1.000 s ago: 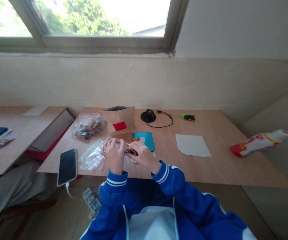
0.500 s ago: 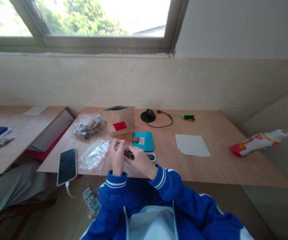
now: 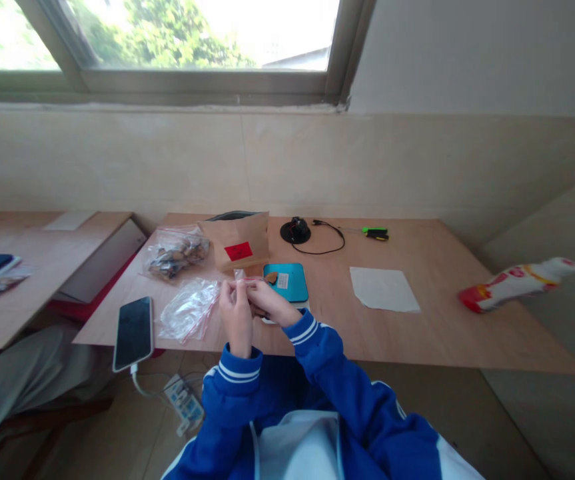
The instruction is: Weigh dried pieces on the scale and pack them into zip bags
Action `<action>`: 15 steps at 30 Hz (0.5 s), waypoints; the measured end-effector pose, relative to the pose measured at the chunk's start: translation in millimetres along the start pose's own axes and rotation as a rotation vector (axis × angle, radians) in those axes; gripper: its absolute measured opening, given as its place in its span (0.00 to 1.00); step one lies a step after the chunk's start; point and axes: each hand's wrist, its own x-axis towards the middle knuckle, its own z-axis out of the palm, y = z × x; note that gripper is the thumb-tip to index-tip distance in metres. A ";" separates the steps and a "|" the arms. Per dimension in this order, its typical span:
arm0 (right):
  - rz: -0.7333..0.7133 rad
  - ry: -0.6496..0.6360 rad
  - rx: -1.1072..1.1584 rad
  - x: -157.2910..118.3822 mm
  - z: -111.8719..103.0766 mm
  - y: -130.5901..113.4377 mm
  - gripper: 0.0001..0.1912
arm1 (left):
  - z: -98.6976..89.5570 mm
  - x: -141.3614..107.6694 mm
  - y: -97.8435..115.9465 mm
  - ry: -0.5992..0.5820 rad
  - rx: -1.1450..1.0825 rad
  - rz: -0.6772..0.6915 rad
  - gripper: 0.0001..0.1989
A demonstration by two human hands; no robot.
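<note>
While pinching a small plastic bag (image 3: 240,275) between them, left hand (image 3: 234,313) and right hand (image 3: 270,303) closed above the worktop (image 3: 417,340), just beside a blue scale (image 3: 286,281).

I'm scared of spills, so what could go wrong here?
The left hand and right hand work close to the blue scale, so a bump might knock the small brown piece off it. The zip bag of brown pieces might spill if it is unsealed.

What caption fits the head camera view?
Left hand and right hand hold a small plastic bag beside a blue scale.
</note>
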 end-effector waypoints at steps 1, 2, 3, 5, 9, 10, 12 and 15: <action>0.060 -0.039 0.028 0.7 0.4 -2.2 0.11 | -2.1 0.7 -0.6 0.002 0.005 -0.009 0.12; 0.134 -0.069 0.074 1.4 0.4 -4.9 0.10 | -4.2 1.3 -1.2 0.011 0.023 -0.013 0.11; 0.214 -0.084 0.151 2.2 0.0 -7.7 0.08 | -6.1 1.7 -1.7 0.023 0.053 -0.011 0.12; 0.336 -0.060 0.313 4.6 -2.1 -12.6 0.05 | -8.8 1.8 -2.1 0.051 0.126 0.012 0.12; 0.392 0.039 0.410 8.3 -8.0 -18.8 0.06 | -10.9 1.2 -1.7 0.056 0.155 0.036 0.13; 0.396 0.053 0.417 7.7 -9.0 -20.5 0.07 | -11.3 1.6 -1.5 0.066 0.153 0.037 0.13; 0.389 0.048 0.435 3.8 -9.5 -25.0 0.08 | -12.8 3.4 -0.6 0.113 0.179 0.049 0.13; 0.339 -0.008 0.432 -7.2 -5.4 -33.5 0.12 | -16.5 7.8 2.8 0.187 0.244 0.072 0.14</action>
